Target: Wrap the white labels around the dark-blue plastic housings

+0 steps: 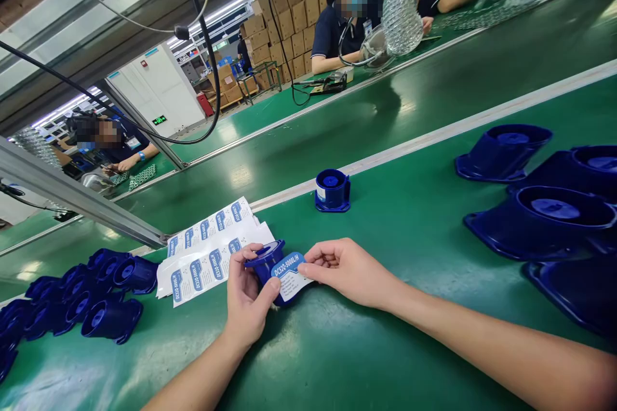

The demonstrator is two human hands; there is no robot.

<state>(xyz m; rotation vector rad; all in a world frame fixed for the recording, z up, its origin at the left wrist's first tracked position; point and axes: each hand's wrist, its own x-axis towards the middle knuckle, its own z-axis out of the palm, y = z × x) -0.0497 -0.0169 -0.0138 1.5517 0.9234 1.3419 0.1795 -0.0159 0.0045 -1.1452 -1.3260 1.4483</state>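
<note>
My left hand (247, 302) is wrapped round a dark blue plastic housing (265, 255), its thumb pressing on the left part of a blue-and-white label (290, 277). The label is printed "DC52Q-5000L/H" and lies partly against the housing's side. Between thumb and forefinger, my right hand (340, 270) pinches the label's right end, which stands off the housing. Printed sheets of labels (209, 253) lie just behind my left hand. Beyond both hands, one more blue housing (332, 191) stands upright with a pale label edge showing on its left side.
Several blue housings (112, 318) cluster at the left, and larger-looking ones (554, 212) at the right. A pale rail (385, 151) separates my green bench from the belt (434, 90). Co-workers (349, 26) sit across it. A metal post (81, 196) and a hanging black cable (212, 70) are at the left.
</note>
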